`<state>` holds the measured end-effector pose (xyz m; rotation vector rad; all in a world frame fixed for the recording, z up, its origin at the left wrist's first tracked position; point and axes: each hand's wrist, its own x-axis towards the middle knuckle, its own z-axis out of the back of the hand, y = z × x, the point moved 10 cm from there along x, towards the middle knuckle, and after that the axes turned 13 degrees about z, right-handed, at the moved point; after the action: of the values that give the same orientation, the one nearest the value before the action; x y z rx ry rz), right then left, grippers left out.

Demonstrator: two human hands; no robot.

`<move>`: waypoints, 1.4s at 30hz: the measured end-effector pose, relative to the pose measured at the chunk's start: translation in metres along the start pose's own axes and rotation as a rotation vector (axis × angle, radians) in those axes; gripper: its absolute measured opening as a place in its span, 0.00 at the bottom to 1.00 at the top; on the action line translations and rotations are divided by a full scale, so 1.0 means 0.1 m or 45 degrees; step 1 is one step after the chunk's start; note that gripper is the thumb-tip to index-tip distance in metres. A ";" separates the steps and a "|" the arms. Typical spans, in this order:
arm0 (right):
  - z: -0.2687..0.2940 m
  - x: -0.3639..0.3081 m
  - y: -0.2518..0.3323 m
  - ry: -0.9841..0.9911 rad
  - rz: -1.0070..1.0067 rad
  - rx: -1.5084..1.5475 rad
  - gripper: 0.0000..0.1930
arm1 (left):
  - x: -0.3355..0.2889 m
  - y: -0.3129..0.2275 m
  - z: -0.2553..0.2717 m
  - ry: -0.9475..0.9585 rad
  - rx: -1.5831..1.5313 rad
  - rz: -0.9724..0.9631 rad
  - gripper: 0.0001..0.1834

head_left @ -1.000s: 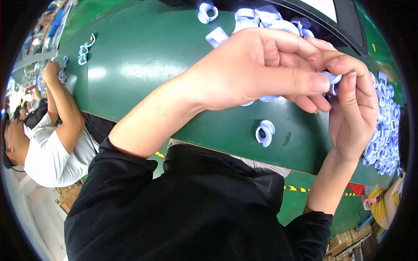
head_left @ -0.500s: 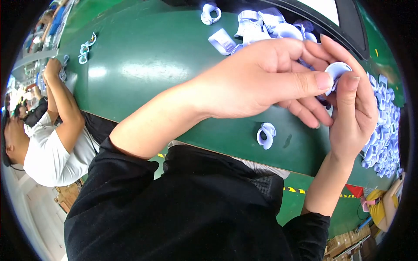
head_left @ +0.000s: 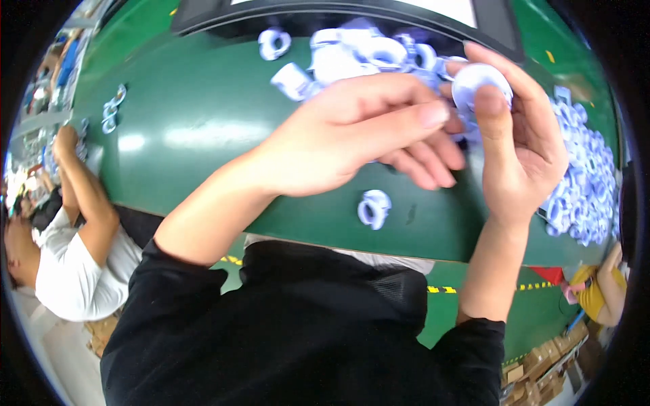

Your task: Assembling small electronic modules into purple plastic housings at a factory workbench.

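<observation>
My right hand (head_left: 521, 152) grips a pale lilac-white round plastic part (head_left: 472, 80), its thumb pressed on the curved face and its fingers behind. The round face now shows; the rest of the part is hidden by the hand. Just left of it, my left hand (head_left: 355, 132) is open, with its thumb and fingers stretched out and apart. No object shows in it. Below the hands, a single pale ring-shaped plastic part (head_left: 374, 208) lies on the green table (head_left: 203, 183).
A heap of similar pale parts (head_left: 345, 57) lies behind my hands, with a loose ring part (head_left: 274, 44) beside it. A larger pile (head_left: 586, 179) covers the right side. A black-framed panel (head_left: 501, 30) borders the back. At far left, a co-worker in a white shirt (head_left: 84, 271) works.
My left hand has drawn leftward off the part, which both hands were touching before. The right hand has turned the part, showing its round face. The whole view has shifted.
</observation>
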<state>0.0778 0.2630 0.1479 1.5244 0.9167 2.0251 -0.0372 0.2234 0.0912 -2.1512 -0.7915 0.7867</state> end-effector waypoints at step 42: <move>-0.51 -0.04 0.14 0.617 0.157 -0.551 0.13 | -1.26 -0.43 0.62 -0.791 1.673 0.047 0.16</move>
<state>0.0307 0.2382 0.1468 0.8945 0.4949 2.5340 -0.1739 0.1820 0.1257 -0.7409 -0.2971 1.4713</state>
